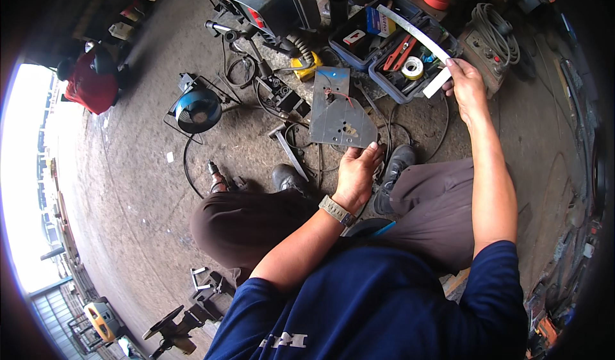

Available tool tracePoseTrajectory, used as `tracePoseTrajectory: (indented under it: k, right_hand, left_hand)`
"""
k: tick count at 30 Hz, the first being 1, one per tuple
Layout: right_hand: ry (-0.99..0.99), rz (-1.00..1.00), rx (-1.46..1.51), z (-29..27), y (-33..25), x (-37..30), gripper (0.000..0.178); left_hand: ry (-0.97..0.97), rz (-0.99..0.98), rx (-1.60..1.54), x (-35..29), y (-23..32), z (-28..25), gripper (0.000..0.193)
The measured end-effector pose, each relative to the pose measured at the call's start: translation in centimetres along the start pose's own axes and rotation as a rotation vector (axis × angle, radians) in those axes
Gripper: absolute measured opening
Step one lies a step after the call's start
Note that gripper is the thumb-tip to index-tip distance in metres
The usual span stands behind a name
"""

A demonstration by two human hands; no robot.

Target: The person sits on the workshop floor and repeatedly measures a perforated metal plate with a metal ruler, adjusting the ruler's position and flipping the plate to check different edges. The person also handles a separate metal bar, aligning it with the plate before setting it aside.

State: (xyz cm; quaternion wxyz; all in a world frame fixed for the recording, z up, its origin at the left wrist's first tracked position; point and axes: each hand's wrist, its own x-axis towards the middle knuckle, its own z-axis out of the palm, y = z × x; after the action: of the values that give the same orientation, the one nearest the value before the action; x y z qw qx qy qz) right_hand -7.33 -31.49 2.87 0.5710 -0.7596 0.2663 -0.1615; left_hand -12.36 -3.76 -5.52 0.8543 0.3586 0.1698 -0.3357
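My left hand grips the near edge of a flat grey metal plate, thumb on top and the other fingers partly hidden. The plate has slanted corners, several small holes and a blue patch at its far end; a thin reddish wire lies across it. Farther right, my right hand is closed on a pale L-shaped square. Its long arm reaches over an open toolbox, its short arm points back toward the plate, and my fingers cover the corner. The square and the plate are apart.
The open toolbox contains red-handled pliers and a tape roll. A hammer, a drill, a blue round fan-like device and cables lie on the floor. A control box with coiled cable stands right.
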Motion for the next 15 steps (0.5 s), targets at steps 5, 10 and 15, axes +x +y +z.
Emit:
tracePoseTrajectory:
  k: [5,10,15]
  right_hand:
    - [0.008,0.015,0.021,-0.1,0.2,0.2,0.026]
    - [0.036,0.016,0.027,0.2,-0.1,0.2,0.026]
    - [0.018,0.023,-0.003,0.7,-0.5,0.0,0.025]
  left_hand:
    - [-0.045,-0.088,0.069,0.8,0.7,0.0,0.041]
    - [-0.063,-0.107,0.112,1.3,0.9,-0.3,0.040]
    - [-0.059,-0.110,0.157,1.9,0.7,-0.6,0.040]
